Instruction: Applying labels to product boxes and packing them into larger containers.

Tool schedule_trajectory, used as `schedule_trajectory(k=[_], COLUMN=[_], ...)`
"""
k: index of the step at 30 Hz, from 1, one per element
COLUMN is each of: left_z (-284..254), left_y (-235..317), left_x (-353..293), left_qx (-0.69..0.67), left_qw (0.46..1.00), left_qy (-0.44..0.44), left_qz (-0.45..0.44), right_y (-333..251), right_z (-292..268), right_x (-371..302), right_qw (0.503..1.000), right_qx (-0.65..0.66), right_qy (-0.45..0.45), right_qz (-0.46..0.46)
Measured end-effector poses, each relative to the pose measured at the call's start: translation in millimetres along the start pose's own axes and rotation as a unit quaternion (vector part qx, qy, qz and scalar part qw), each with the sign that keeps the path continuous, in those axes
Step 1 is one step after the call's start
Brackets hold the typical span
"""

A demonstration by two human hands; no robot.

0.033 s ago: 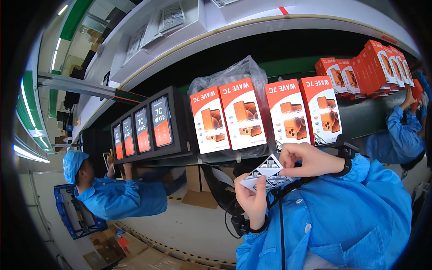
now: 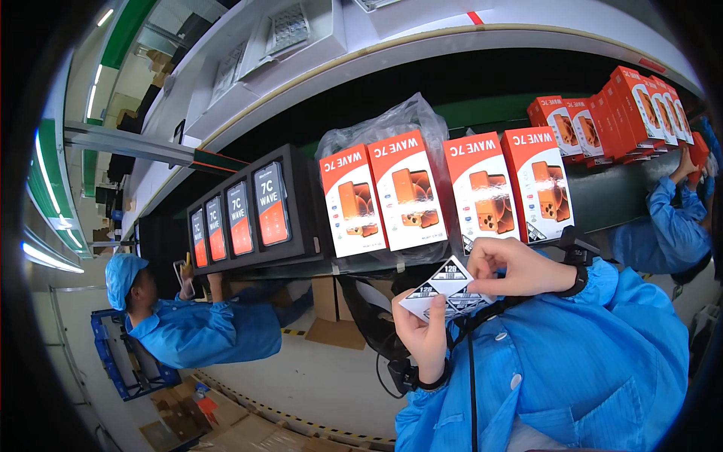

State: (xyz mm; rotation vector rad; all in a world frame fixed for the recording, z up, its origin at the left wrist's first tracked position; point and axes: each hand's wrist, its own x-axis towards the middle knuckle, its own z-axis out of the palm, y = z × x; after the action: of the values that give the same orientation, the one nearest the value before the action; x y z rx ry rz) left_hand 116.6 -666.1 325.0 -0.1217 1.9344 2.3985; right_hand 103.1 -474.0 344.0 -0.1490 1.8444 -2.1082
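Observation:
A small white sheet of black-printed diamond-shaped labels [image 2: 454,284] is held up in front of my blue coat. My left hand [image 2: 422,331] grips its lower left side, with the thumb lying over the printed face. From the right, my right hand [image 2: 520,268] pinches the sheet's right part between thumb and bent fingers. Whether a single label is lifted between those fingertips, I cannot tell. Just beyond my hands stand red-and-white phone boxes: a left pair [image 2: 410,192] and a right pair [image 2: 482,188]. Similar black-and-white labels show on the lower corners of the right pair.
A dark foam tray [image 2: 301,252] with several phones lies left of the boxes. Clear plastic wrap [image 2: 429,120] sits behind the left pair. More red boxes [image 2: 614,124] are stacked at far right. Co-workers in blue stand left [image 2: 203,331] and right [image 2: 651,241]. A shelf [image 2: 392,41] runs above.

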Motion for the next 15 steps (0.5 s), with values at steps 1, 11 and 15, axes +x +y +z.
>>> schedule_trajectory(k=[1, 11, 15], left_z=[-6, -11, -19], left_y=[-3, 7, 5], left_x=[0, 10, 14], left_qx=[-0.018, -0.02, 0.012], left_qw=[1.0, 0.998, 0.999], left_qy=[-0.026, -0.054, -0.049], left_qz=[-0.001, -0.022, -0.006], right_y=[-2, -6, -3], right_z=[2, 22, 26], right_x=[1, 14, 21], right_qw=[1.0, 0.959, 0.932], right_qx=[0.001, -0.234, -0.294], right_qy=[0.001, 0.084, 0.076], right_qz=[-0.002, -0.135, -0.199])
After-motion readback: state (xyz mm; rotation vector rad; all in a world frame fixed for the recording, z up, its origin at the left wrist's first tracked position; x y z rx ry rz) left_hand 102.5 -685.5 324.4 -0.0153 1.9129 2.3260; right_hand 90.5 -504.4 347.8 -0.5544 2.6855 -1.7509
